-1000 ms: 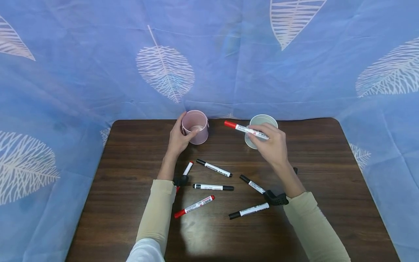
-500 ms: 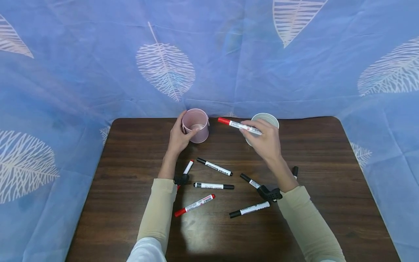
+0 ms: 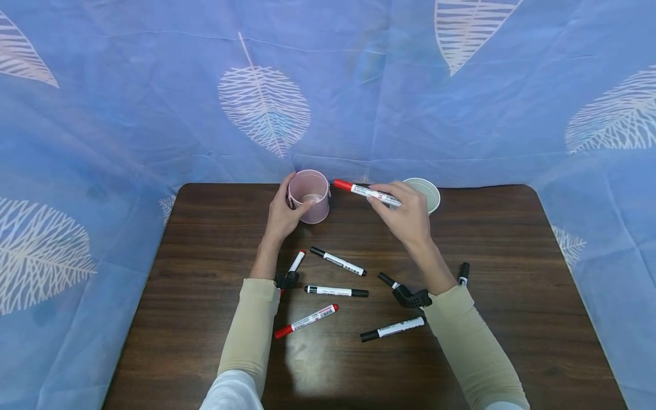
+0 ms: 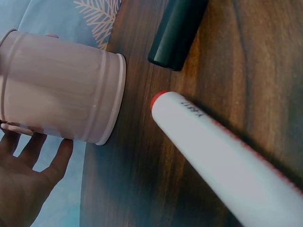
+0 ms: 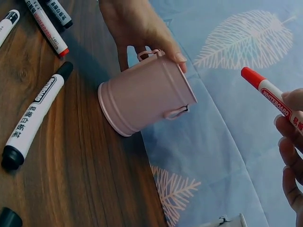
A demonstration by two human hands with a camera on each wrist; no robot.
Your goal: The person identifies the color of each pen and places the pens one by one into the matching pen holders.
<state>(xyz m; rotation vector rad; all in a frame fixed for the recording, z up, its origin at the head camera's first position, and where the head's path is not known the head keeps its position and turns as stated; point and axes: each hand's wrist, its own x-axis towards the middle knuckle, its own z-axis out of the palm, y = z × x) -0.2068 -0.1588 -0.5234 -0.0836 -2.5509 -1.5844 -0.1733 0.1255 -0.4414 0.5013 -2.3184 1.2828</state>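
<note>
A pink metal cup (image 3: 309, 195) stands at the back of the dark wooden table (image 3: 205, 319); my left hand (image 3: 283, 213) grips its left side, thumb at the rim. The cup (image 4: 61, 99) fills the left wrist view, and the right wrist view shows the cup (image 5: 147, 97) too. My right hand (image 3: 402, 213) holds a red-capped white marker (image 3: 366, 193) above the table, red end pointing left toward the pink cup. The right wrist view shows this marker (image 5: 272, 97) in my fingers. A pale green cup (image 3: 426, 192) stands just behind that hand.
Several markers lie loose between my forearms: black-capped ones (image 3: 337, 261) (image 3: 335, 291) (image 3: 392, 328) and a red-capped one (image 3: 305, 321). Another black-capped marker (image 3: 463, 273) lies right of my right arm. Blue leaf-print cloth (image 3: 154, 114) hangs behind and around the table.
My right hand has carried the red-capped marker leftward, away from over the green cup and closer to the pink cup. The left hand has stayed on the pink cup.
</note>
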